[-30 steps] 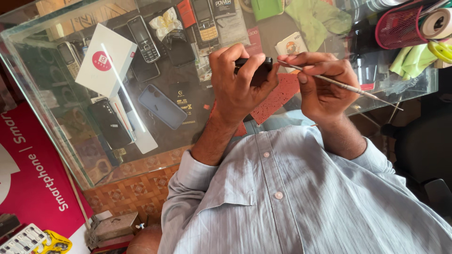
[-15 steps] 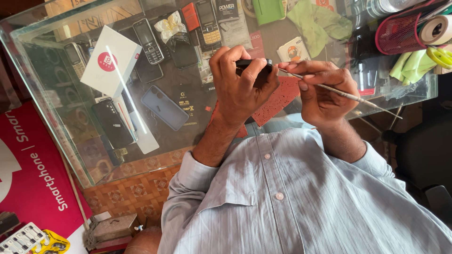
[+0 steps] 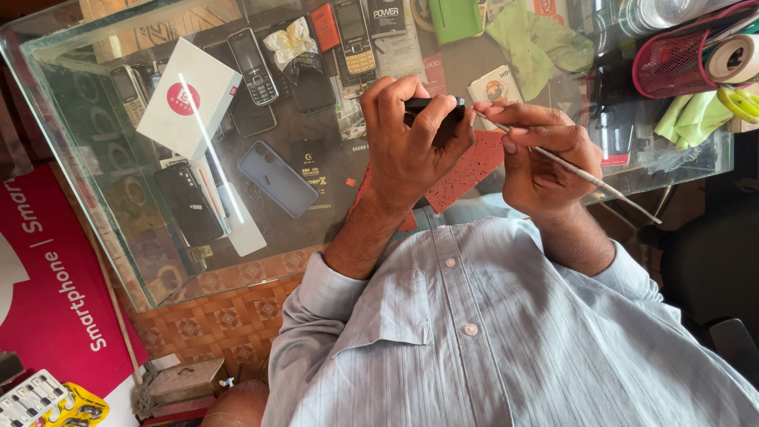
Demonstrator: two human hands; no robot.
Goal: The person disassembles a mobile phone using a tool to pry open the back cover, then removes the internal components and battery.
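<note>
1. The left hand wraps its fingers around a small black phone, holding it above the glass counter, over a red perforated mat.
2. The right hand pinches a thin metal tool between thumb and fingers; its tip touches the phone's right edge.
3. A white box with a round red label lies at the counter's left, tilted.
4. A red packet sits at the far edge, beside a keypad phone.
5. A small card with a round picture lies just past the hands.
6. A red banner with white lettering fills the lower left, cut off by the frame.
7. A red mesh holder at the top right is partly cut off; a tape roll rests against it.
8. Most of the black phone is hidden by the left fingers, so its face cannot be made out.
9. Reflections blur the phones under the glass.
</note>
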